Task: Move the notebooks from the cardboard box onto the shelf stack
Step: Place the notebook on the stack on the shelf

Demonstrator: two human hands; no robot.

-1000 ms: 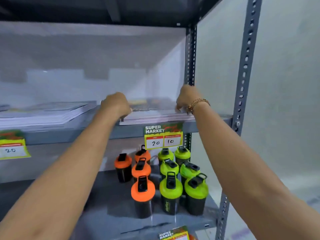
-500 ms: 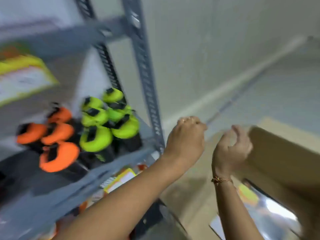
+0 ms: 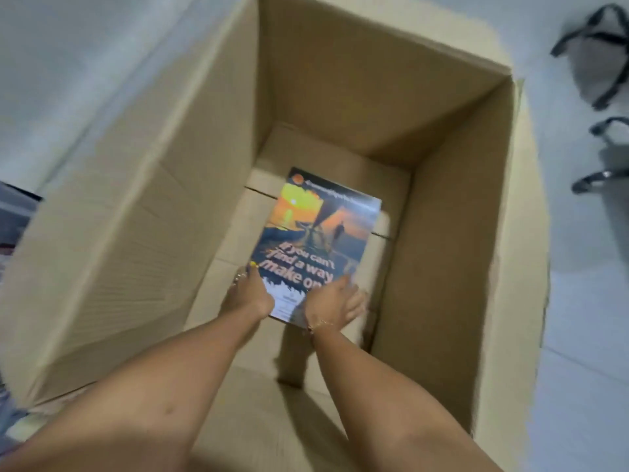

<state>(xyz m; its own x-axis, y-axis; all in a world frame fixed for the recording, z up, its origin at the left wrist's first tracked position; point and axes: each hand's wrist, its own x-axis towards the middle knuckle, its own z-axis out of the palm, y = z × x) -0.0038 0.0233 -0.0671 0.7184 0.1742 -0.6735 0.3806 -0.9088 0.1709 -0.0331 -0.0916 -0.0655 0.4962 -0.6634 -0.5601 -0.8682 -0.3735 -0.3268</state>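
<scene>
both arms reach down into the cardboard box (image 3: 143,233), which is open at the top with tall walls on all sides of the hands.

notebook (image 3: 316,240) lies on the box bottom, just ahead of both hands, cover up. cover shows an orange sunset scene and the text "if you can't find a way make on..", with the last letters hidden under the right hand. it looks like the top of a small stack or a single wrapped pack; thickness can't be read from this angle.

left hand (image 3: 248,296) is at the notebook's near-left corner, fingers curled down along the left edge and touching it. whether the fingers are under the edge: can't tell.

right hand (image 3: 335,301) is at the near-right corner, palm down, fingers spread over the cover and the right edge. it's motion-blurred, so the grip is unclear. a thin bracelet (image 3: 320,324) sits on that wrist.

both hands contact the notebook, one per near corner, and the cover between them is visible. the notebook looks flat against the floor of the box, though lift-off can't be ruled out.

well off to the right of the right hand, outside the box, grey bags with dark straps (image 3: 599,56) lie on a pale floor (image 3: 585,335).
</scene>
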